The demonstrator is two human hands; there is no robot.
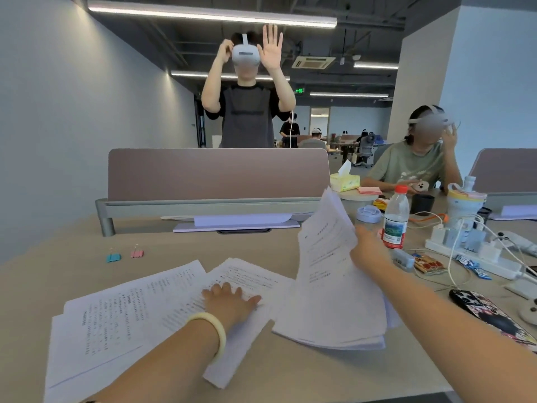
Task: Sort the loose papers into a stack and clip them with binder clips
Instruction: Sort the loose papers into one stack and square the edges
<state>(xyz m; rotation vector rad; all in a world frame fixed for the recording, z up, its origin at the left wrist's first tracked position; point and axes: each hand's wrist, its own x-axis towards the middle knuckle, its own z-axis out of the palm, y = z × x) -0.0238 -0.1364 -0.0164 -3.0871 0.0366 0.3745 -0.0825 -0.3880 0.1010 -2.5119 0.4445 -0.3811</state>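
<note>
Pinched at its right edge by the right hand (366, 251), a sheaf of printed papers (334, 274) stands tilted up off the desk, its top corner fanning toward the upper centre of the frame while its lower edge rests on the desk (180, 245) at lower right of centre. Left of it, the left hand (232, 301) lies flat, fingers spread and pressed on loose sheets (122, 315) that overlap one another across the lower left of the frame; a pale bangle (213, 330) circles that wrist.

On the light wooden desk, two binder clips sit well apart from the papers at mid left: a blue clip (113, 257) and, just beside it, a pink clip (137, 253). Bare desk lies between the clips and the sheets and along the near edge at lower centre. A mauve divider screen (218, 173) closes the far edge.

To the right, near the raised sheaf, stand a water bottle (395, 216) with a red cap, a power strip (470, 257) with cables, and a patterned phone (488, 312), crowding that side.

Beyond the screen a standing person (247, 112) wears a headset with one palm raised; a seated person (415, 164) is at upper right. Grey walls and strip lights frame an open office.
</note>
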